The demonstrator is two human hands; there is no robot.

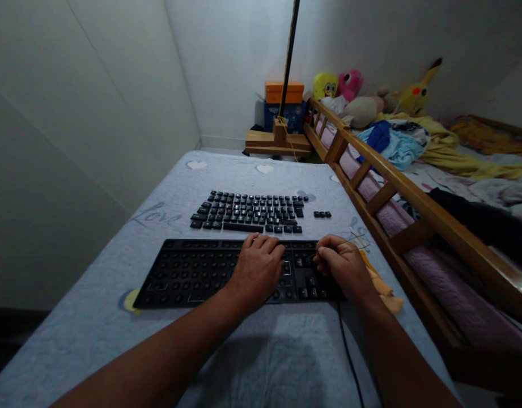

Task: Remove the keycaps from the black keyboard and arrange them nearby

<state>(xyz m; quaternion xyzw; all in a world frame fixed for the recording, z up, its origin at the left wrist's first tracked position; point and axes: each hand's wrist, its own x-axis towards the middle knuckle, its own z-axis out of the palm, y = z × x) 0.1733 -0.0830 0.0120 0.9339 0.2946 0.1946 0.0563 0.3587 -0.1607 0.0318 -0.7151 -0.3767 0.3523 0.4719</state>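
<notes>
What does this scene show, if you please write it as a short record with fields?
Left hand: on the keyboard, fingertips by its far edge
Right hand: over the keyboard's right part, fingers pinched; what they grip is unclear
Keyboard: black, sockets bare on the left, some keycaps on at right
Loose keycaps: in rows beyond the keyboard; three apart at right
Cable: black, near the right forearm
Orange cloth: beside the right hand
Rail: wooden, at right

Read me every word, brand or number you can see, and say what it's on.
"Love": script on the blue cloth, left of the loose keycaps.
Script on the cloth near the right hand: too unclear to read fully.
Legends on the loose keycaps and keyboard: too small.
Print on the blue box: too blurred.
</notes>
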